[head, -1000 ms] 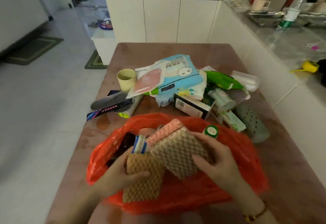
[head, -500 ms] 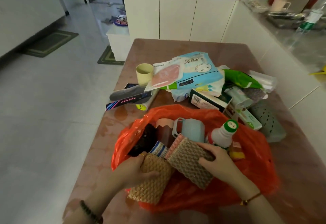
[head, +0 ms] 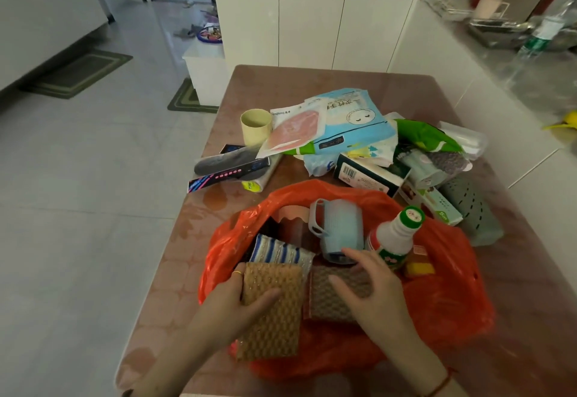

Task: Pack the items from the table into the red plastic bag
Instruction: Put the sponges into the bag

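Observation:
The red plastic bag lies open on the near part of the table. Inside it show a blue mug, a white bottle with a green cap, a striped cloth and a small yellow box. My left hand grips an orange-tan sponge pack at the bag's near rim. My right hand rests with fingers spread on a brown sponge pack lying in the bag.
Beyond the bag on the brown table lies a pile: a yellow cup, a pink mask packet, a blue pack, a green packet, boxes and a grey-green perforated holder. A white counter wall runs along the right.
The brown sponge pack has gone down flat into the bag and my right hand has loosened on top of it. My left hand has kept its grip on the orange-tan pack.

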